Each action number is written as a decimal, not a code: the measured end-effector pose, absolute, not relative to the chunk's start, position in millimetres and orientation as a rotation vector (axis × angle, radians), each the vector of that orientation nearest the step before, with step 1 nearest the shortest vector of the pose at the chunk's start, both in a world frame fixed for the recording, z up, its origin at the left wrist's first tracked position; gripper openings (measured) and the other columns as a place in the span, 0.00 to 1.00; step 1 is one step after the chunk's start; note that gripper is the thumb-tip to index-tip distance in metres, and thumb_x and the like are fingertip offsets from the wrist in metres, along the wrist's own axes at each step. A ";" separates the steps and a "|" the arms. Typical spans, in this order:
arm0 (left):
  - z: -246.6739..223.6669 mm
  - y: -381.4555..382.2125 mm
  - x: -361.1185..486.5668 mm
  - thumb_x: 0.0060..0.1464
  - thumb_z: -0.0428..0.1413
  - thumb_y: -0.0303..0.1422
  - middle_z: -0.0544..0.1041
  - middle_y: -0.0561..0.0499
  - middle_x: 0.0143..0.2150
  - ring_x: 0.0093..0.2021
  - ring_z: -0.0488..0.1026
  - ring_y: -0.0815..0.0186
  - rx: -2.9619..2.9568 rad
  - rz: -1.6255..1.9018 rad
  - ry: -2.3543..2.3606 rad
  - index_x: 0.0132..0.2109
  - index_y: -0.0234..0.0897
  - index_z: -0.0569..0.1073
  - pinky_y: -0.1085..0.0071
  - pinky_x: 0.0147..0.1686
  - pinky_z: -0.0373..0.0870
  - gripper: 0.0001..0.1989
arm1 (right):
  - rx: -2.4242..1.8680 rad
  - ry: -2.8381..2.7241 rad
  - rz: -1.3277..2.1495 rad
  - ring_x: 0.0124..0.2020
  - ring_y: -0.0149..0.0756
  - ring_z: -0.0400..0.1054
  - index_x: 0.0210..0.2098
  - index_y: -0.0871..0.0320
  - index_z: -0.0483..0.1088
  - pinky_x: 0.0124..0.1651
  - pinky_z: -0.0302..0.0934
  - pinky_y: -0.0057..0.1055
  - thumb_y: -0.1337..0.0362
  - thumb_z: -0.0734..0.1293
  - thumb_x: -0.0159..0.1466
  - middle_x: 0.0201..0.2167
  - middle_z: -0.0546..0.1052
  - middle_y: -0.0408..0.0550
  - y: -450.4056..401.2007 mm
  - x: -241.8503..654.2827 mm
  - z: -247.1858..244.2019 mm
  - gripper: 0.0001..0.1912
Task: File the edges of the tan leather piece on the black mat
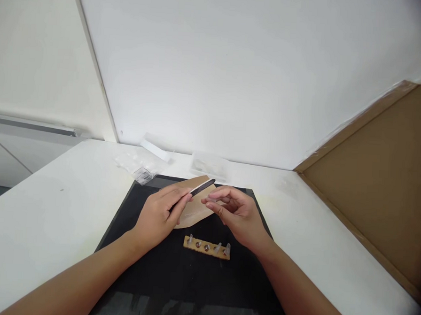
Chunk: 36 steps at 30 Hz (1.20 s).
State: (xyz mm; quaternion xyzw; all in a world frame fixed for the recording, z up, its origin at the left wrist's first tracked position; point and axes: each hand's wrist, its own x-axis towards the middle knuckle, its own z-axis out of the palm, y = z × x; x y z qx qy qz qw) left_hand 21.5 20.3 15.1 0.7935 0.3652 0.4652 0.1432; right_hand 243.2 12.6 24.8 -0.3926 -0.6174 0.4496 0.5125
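My left hand is closed around a slim dark nail file with a pale edge, its free end pointing up and right. Facing it, my right hand pinches a small clear piece that looks like a false nail tip. The file's end is close to the right fingertips; whether they touch I cannot tell. Below the hands lies a tan strip with several round metal-looking spots and several clear upright tips on it. A brown paper sheet or envelope lies behind both hands.
A black mat covers the middle of the white table. Clear plastic bags and a clear box are at the back by the white wall. A brown cardboard panel stands on the right.
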 end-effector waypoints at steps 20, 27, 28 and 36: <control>16.3 15.9 23.6 0.69 0.53 0.40 0.76 0.56 0.30 0.14 0.63 0.77 1.719 1.257 1.046 0.65 0.47 0.73 0.78 0.13 0.65 0.20 | -1.082 -1.441 0.946 0.30 0.37 0.76 0.39 0.54 0.79 0.23 0.63 0.29 0.53 0.73 0.66 0.36 0.84 0.50 15.2 246.7 17.1 0.11; 17.8 18.0 25.9 0.67 0.56 0.33 0.81 0.50 0.36 0.32 0.75 0.67 2.081 1.377 0.994 0.58 0.46 0.79 0.72 0.31 0.75 0.15 | -1.069 -1.458 1.040 0.26 0.35 0.74 0.38 0.55 0.80 0.22 0.61 0.29 0.52 0.73 0.65 0.29 0.83 0.48 12.5 240.7 19.2 0.12; 17.0 18.4 25.9 0.67 0.57 0.32 0.79 0.50 0.34 0.32 0.75 0.67 2.111 1.380 0.985 0.58 0.45 0.80 0.71 0.33 0.75 0.15 | -1.063 -1.464 1.058 0.26 0.35 0.74 0.38 0.55 0.80 0.22 0.61 0.29 0.53 0.73 0.64 0.28 0.83 0.48 11.7 240.0 19.4 0.12; 11.0 17.6 25.2 0.64 0.61 0.31 0.72 0.52 0.29 0.29 0.69 0.69 2.313 1.403 0.811 0.55 0.40 0.82 0.71 0.29 0.67 0.14 | -1.000 -1.514 1.177 0.27 0.33 0.73 0.34 0.54 0.79 0.24 0.59 0.26 0.56 0.73 0.65 0.27 0.82 0.44 8.1 237.8 17.2 0.08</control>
